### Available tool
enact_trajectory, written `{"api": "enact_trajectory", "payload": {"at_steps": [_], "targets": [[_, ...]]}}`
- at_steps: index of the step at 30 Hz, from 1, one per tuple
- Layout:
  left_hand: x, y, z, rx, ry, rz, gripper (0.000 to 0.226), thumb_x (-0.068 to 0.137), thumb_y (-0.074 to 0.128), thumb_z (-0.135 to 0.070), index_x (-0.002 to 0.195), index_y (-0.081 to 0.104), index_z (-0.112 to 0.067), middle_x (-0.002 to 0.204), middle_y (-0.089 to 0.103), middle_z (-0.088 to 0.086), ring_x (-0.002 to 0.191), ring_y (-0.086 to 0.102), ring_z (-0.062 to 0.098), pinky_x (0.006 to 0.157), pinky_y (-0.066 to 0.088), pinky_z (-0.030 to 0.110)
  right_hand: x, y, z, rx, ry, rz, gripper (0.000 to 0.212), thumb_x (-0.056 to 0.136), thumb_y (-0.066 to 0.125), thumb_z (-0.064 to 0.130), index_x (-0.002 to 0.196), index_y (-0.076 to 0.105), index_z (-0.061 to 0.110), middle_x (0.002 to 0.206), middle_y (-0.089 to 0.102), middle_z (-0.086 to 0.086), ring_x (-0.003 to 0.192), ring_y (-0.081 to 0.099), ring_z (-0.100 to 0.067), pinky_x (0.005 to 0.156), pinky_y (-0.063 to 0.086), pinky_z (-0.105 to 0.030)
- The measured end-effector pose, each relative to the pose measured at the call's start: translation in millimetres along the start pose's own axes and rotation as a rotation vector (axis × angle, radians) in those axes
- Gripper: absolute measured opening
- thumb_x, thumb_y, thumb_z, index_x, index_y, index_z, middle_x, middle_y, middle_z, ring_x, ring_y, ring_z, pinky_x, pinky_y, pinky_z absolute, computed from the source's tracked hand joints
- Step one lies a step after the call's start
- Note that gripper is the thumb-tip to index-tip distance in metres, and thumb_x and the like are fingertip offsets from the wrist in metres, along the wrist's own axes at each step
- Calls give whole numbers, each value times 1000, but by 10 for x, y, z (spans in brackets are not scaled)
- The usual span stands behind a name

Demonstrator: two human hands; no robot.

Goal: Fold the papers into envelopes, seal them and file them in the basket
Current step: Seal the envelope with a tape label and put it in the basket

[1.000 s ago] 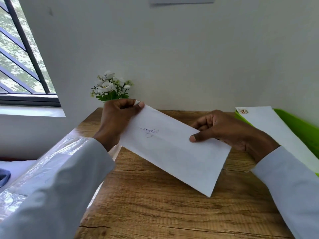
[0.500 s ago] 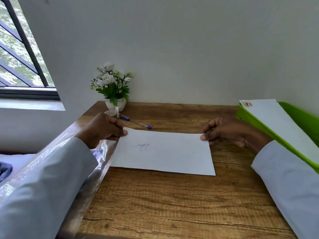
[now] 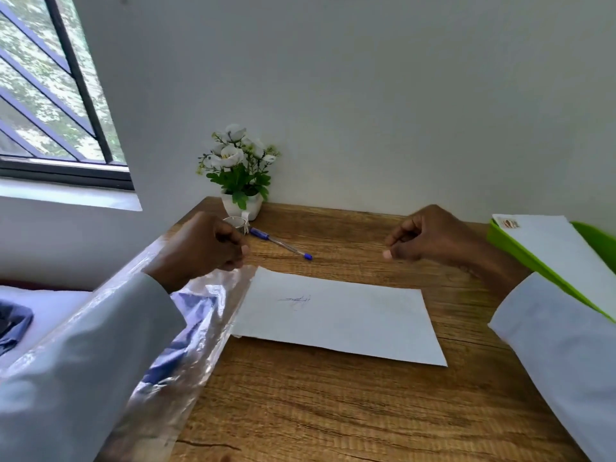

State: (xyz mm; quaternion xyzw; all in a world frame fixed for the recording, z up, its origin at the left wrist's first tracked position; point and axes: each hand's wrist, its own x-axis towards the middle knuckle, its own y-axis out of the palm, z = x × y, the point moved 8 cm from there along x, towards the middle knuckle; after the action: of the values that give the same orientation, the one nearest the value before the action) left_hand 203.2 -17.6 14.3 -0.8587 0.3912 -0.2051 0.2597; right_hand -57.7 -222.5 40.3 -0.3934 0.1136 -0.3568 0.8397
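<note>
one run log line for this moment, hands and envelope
envelope: flat on table, unheld | left hand: curled, empty | right hand: curled, empty | basket: right

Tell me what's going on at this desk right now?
A person in white sleeves sits at a wooden desk. A white paper with a small blue scribble lies flat on it, and neither hand touches it. The left hand and right hand hover above its far corners, fingers curled, holding nothing. A green basket at the right already holds a white envelope. A blue pen and a flower pot sit near the wall, and clear plastic wrap lies at the left.
</note>
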Motion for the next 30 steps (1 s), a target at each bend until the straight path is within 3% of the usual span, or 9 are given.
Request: {"api": "enact_trajectory", "payload": {"at_steps": [3, 7, 10, 15, 17, 20, 26, 28, 30], "targets": [[23, -237, 19, 13, 59, -58, 17, 79, 75, 1, 72, 73, -14, 70, 71, 14, 66, 68, 27, 67, 61, 34, 190, 130, 421, 34, -173, 27, 14, 72, 85, 15, 84, 78, 15, 73, 75, 3, 70, 70, -9, 65, 53, -24], [140, -375, 126, 92, 120, -136, 21, 75, 78, 1, 70, 73, -19, 64, 68, -5, 60, 65, 17, 66, 58, 36, 515, 531, 850, 21, -329, 76, 15, 73, 84, 17, 87, 79, 15, 81, 76, 3, 83, 71, -14, 82, 56, -35], [269, -309, 125, 115, 193, -158, 10, 75, 81, -7, 82, 75, -9, 75, 67, -4, 66, 62, 16, 69, 58, 39, 783, 841, 1030, 14, -404, 103, 14, 74, 82, 15, 88, 79, 14, 85, 76, 2, 84, 71, -13, 82, 56, -35], [538, -227, 132, 289, 210, -287, 25, 74, 82, -28, 95, 74, -18, 93, 69, -3, 83, 61, 15, 71, 54, 33, 1187, 1180, 1159, 58, -476, 75, 16, 74, 82, 10, 90, 79, 12, 86, 76, -2, 80, 70, -12, 76, 56, -27], [617, -165, 145, 418, 208, -305, 28, 75, 79, -35, 99, 73, -21, 97, 68, -3, 89, 60, 17, 71, 51, 32, 1325, 1293, 1167, 94, -484, 67, 18, 75, 81, 6, 92, 78, 11, 84, 75, -1, 73, 67, -2, 70, 55, -19], [692, -88, 228, 580, 194, -295, 22, 81, 71, -34, 101, 71, -24, 100, 67, -1, 100, 57, 20, 76, 53, 36, 1494, 1449, 1178, 108, -480, 77, 22, 76, 79, 4, 97, 77, 9, 82, 73, 0, 68, 64, 3, 67, 50, -13], [794, -118, 413, 457, 173, -132, 25, 81, 67, -8, 98, 75, -26, 102, 69, -8, 88, 55, 11, 75, 45, 25, 1668, 1623, 1144, 123, -458, 115, 34, 75, 77, -3, 107, 73, 7, 89, 73, -2, 77, 67, -4, 72, 50, -12], [818, -159, 474, 400, 187, -72, 34, 75, 69, -7, 82, 70, -41, 98, 71, -14, 88, 62, 10, 80, 54, 33, 1657, 1658, 1144, 124, -473, 122, 37, 73, 78, -3, 108, 73, 9, 92, 73, 0, 81, 66, -1, 73, 50, -9], [831, -191, 570, 366, 206, -48, 42, 71, 67, -5, 72, 65, -47, 92, 70, -18, 88, 65, 12, 80, 56, 41, 1626, 1738, 1139, 140, -479, 155, 39, 73, 79, -1, 108, 74, 13, 96, 73, 2, 85, 68, -3, 78, 53, -15]]}}
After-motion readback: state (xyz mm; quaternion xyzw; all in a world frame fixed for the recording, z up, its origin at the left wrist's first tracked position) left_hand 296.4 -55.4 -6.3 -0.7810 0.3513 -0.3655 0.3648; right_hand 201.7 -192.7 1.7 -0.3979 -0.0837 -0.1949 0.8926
